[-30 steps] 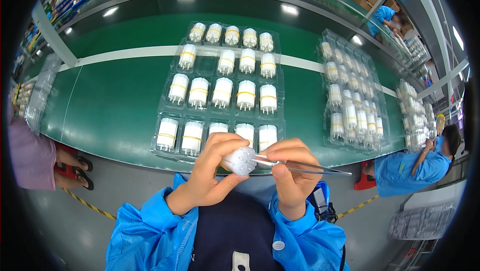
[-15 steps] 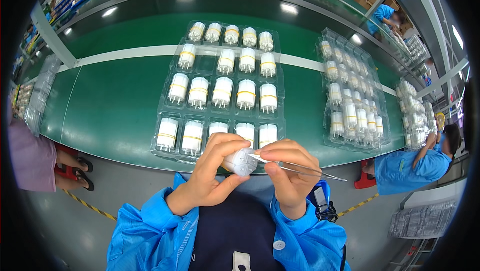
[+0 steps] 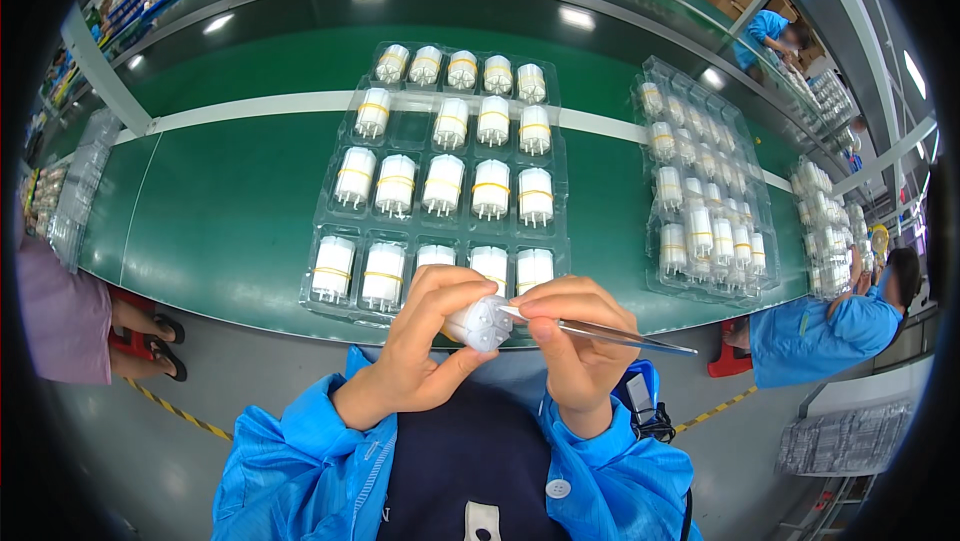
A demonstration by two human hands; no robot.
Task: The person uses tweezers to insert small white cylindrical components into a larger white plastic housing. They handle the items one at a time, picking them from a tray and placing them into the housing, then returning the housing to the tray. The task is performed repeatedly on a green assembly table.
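Note:
My left hand (image 3: pixel 408 353) is closed around a white cylindrical part (image 3: pixel 482 326), thumb below and fingers above, with its end face turned toward me. My right hand (image 3: pixel 585 353) pinches metal tweezers (image 3: pixel 645 341). Their pale tip touches or nearly touches that end face; the exact contact is too small to make out. Just beyond my hands lies a clear plastic tray (image 3: pixel 312 293) of white cylinders with yellow bands and metal pins, such as this one (image 3: pixel 443 184). One pocket in its second row from the back holds no cylinder.
The trays lie on a green bench (image 3: pixel 225 211). To the right is another loaded clear tray (image 3: pixel 655 276), with more white parts (image 3: pixel 830 241) beyond it. People sit at both sides, one in a blue coat (image 3: pixel 815 341). Clear trays (image 3: pixel 85 181) stand at the left.
The tweezers have turned slightly in my right hand, and their back end has tipped a little lower. My left hand and the white part stay almost still.

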